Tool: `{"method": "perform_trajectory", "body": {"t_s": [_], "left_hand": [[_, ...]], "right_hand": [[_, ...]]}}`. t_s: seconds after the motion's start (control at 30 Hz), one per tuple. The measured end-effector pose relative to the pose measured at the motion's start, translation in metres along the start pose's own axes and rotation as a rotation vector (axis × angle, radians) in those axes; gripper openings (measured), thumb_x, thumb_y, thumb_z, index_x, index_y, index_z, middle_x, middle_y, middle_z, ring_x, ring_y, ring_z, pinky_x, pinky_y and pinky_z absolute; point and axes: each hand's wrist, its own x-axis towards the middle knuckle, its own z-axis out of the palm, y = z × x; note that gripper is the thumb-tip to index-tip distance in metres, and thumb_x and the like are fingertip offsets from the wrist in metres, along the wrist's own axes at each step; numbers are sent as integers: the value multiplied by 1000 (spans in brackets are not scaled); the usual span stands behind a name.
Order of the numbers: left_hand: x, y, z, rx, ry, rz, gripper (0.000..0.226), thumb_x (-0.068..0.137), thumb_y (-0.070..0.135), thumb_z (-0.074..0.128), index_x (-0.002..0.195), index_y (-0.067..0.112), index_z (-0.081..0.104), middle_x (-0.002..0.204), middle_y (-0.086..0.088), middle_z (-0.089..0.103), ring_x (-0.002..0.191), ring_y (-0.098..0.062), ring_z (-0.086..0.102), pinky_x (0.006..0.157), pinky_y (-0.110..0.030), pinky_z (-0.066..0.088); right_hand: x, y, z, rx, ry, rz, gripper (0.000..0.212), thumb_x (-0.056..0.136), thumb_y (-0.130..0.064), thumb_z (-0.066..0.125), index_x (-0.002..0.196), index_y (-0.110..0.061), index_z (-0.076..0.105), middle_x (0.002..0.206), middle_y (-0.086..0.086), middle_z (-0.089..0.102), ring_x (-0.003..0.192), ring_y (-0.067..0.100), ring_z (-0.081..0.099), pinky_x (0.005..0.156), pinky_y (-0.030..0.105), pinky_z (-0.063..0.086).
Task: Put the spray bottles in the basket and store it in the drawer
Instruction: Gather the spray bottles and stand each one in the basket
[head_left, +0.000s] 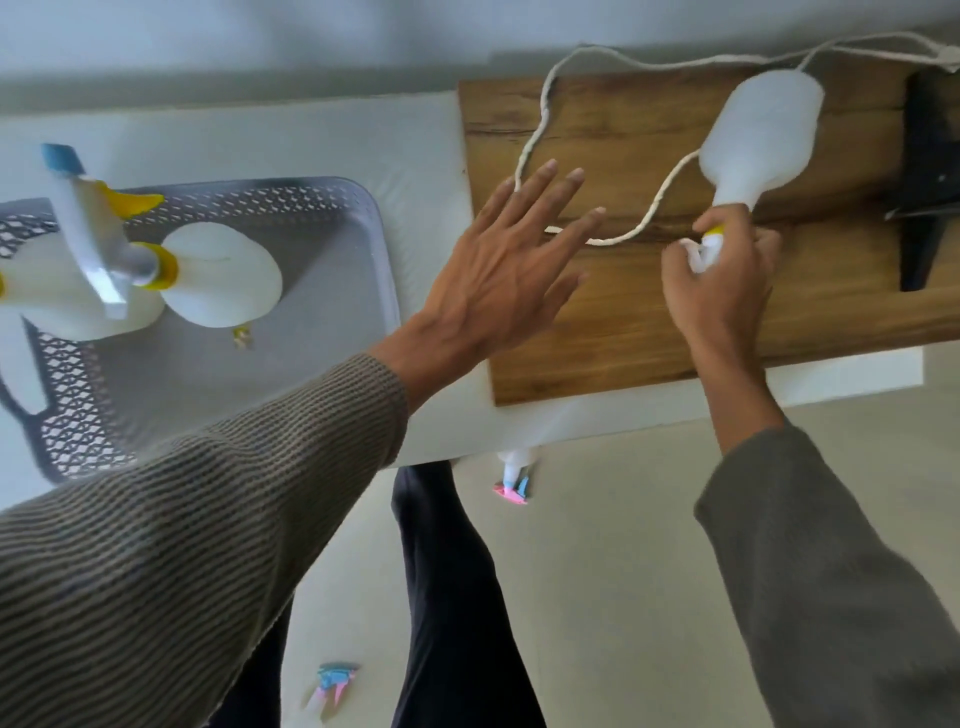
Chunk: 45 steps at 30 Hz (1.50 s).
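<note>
Right hand (719, 291) grips the spray bottle (761, 132) at its neck on the wooden board (597, 338), body pointing away; left hand (498, 280) hovers open, empty; the basket (332, 291) waits far left.

We're looking down on a white worktop (426, 156) with a brown wood-grain board (623, 322) laid across its right part. Beyond it we see a pale wall (260, 36), softly lit. Below runs a light beige floor (623, 571), and a white cord (540, 119) snakes over the board.
</note>
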Motion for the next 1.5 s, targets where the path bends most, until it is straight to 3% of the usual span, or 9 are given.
{"method": "perform_trajectory", "body": {"t_s": [0.37, 0.57, 0.67, 0.73, 0.83, 0.97, 1.07, 1.17, 1.5], "left_hand": [[-88, -52, -68, -135, 103, 26, 115, 66, 29, 89, 156, 29, 17, 165, -16, 6, 152, -35, 10, 117, -46, 30], [-140, -73, -71, -163, 197, -7, 86, 77, 31, 83, 150, 24, 38, 155, -19, 36, 140, -35, 40, 105, -42, 46], [-164, -75, -62, -270, 263, -141, 86, 71, 34, 86, 145, 20, 46, 146, -18, 45, 126, -35, 52, 89, -47, 57], [-175, -74, -55, -347, 324, -256, 86, 68, 35, 88, 142, 20, 47, 140, -17, 47, 121, -34, 53, 83, -48, 58], [-182, -67, -44, -466, 402, -427, 85, 66, 35, 89, 137, 20, 45, 135, -15, 45, 116, -32, 53, 78, -46, 59], [-180, -59, -33, -569, 505, -573, 86, 67, 36, 87, 135, 23, 35, 133, -14, 44, 116, -30, 51, 81, -45, 59], [-175, -54, -27, -603, 558, -632, 84, 71, 38, 83, 135, 24, 31, 134, -15, 45, 119, -30, 50, 80, -44, 59], [-173, -51, -20, -612, 582, -633, 71, 79, 45, 68, 135, 24, 30, 136, -17, 44, 118, -33, 52, 73, -48, 59], [-164, -59, 0, -581, 471, -598, 76, 83, 38, 65, 144, 3, 39, 156, -18, 33, 143, -32, 36, 92, -46, 58]], "right_hand": [[-104, -112, -84, -133, -389, -769, 14, 88, -11, 53, 90, -24, 59, 91, 6, 54, 67, 29, 54, 58, 38, 50], [-112, -187, -100, -488, -623, -1086, 22, 78, -16, 35, 87, -33, 45, 77, 0, 51, 51, 27, 46, 46, 36, 47], [-113, -218, -90, -596, -543, -1250, 37, 78, -12, 59, 105, -36, 50, 84, 7, 67, 64, 33, 62, 61, 42, 50], [-108, -231, -82, -630, -394, -1306, 67, 73, -15, 69, 132, -40, 49, 117, 13, 67, 104, 39, 64, 91, 61, 45], [-99, -235, -85, -634, -373, -1150, 116, 57, -54, 79, 156, -46, 19, 161, 4, 28, 141, 46, 34, 108, 75, 28], [-130, -217, -89, -333, -438, -597, 136, 37, -106, 50, 154, -53, 4, 144, -35, 25, 140, 32, 39, 110, 61, 38], [-162, -212, -67, 128, -524, -164, 128, 29, -90, 75, 144, -53, 31, 126, -36, 55, 124, -6, 53, 101, 32, 44], [-189, -224, -29, 482, -531, -52, 79, 58, -53, 90, 129, -40, 58, 121, -25, 67, 114, -10, 61, 82, 12, 53], [-188, -222, 47, 521, -248, -119, 42, 83, -29, 80, 120, -11, 70, 108, -4, 73, 96, 1, 69, 87, 11, 52]]}}
